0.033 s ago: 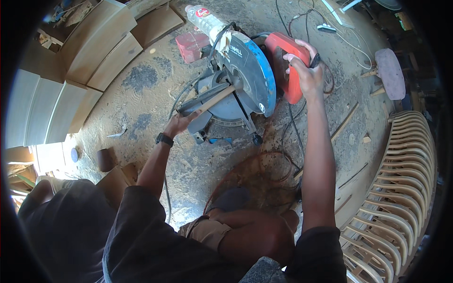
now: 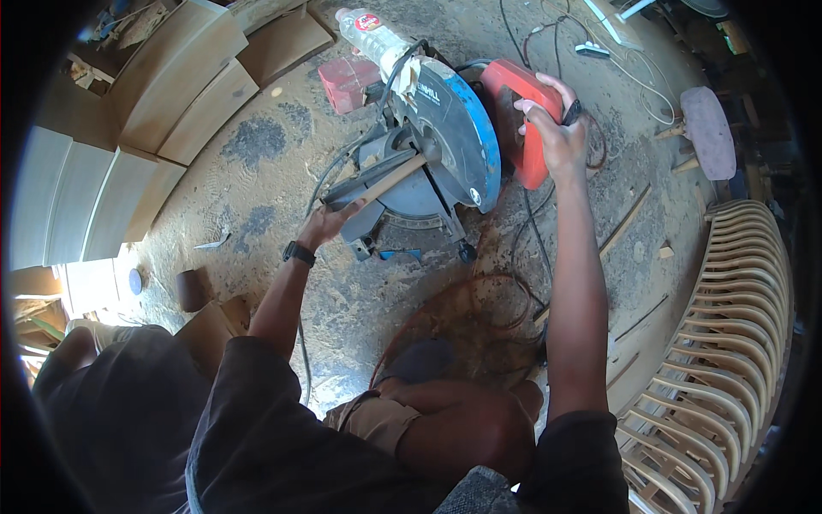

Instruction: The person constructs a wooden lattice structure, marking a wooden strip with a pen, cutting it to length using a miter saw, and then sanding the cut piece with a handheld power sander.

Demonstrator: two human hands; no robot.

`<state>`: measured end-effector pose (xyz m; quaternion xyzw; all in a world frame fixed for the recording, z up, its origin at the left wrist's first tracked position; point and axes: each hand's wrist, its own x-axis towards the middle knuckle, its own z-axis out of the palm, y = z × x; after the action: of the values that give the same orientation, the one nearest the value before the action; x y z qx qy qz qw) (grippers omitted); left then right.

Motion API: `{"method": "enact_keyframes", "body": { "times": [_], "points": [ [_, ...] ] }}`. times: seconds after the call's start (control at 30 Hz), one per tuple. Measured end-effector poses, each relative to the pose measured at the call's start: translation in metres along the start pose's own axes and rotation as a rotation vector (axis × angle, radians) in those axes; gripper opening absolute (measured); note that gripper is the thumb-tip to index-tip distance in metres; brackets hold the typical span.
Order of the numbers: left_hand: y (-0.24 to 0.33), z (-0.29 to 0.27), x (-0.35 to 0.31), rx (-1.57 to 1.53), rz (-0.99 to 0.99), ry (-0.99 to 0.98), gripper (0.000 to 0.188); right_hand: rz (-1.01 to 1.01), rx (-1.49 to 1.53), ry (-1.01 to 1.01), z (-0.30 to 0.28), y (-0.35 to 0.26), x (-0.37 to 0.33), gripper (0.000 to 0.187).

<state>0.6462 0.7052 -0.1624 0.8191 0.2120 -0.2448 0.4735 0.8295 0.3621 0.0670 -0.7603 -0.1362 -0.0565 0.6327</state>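
A mitre saw (image 2: 402, 201) with a dark, blue-edged blade guard (image 2: 467, 120) stands on the dusty floor in front of me. My right hand (image 2: 563, 147) is closed round its red handle (image 2: 536, 163). On the saw's left side, my left hand (image 2: 322, 226) grips the near end of a narrow wooden strip (image 2: 392, 181). That strip lies slantwise along the fence, and its far end reaches the blade guard. The guard hides the blade's cutting edge. A clear plastic bottle (image 2: 377, 38) is fixed at the back of the saw.
Pale wooden panels (image 2: 180, 68) stand at the left. Many curved wooden slats (image 2: 728, 317) line up at the right, below a small stool (image 2: 708, 133). Cables and a reddish hose (image 2: 445, 287) run over the floor. A red box-like object (image 2: 347, 84) sits behind the saw.
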Motion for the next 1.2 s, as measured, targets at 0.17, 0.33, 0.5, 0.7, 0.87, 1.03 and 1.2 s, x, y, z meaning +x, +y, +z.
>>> {"method": "enact_keyframes", "body": {
  "times": [0.17,0.33,0.5,0.7,0.87,1.03,1.2],
  "points": [
    [-0.014,-0.003,0.010,0.042,-0.057,-0.027,0.101,-0.005,0.060,0.017,0.000,0.007,-0.010,0.046],
    [-0.005,0.002,-0.001,-0.049,0.081,0.028,0.085,0.017,0.058,0.030,-0.003,0.011,-0.017,0.046],
    [0.005,0.000,-0.007,-0.077,0.046,-0.005,0.087,0.009,0.074,0.038,-0.006,0.014,-0.017,0.046],
    [-0.017,0.002,0.009,-0.039,-0.034,-0.014,0.093,0.016,0.059,0.036,-0.001,0.013,-0.017,0.045],
    [0.004,0.008,-0.008,-0.076,0.126,0.079,0.091,-0.052,0.052,-0.040,-0.010,0.015,-0.002,0.041],
    [-0.010,0.008,0.004,0.037,0.072,0.111,0.102,-0.004,0.054,-0.038,-0.002,0.005,0.011,0.040],
    [-0.034,0.011,0.017,0.119,-0.006,0.103,0.099,-0.037,-0.010,-0.019,0.009,-0.006,0.018,0.040]
  ]
}}
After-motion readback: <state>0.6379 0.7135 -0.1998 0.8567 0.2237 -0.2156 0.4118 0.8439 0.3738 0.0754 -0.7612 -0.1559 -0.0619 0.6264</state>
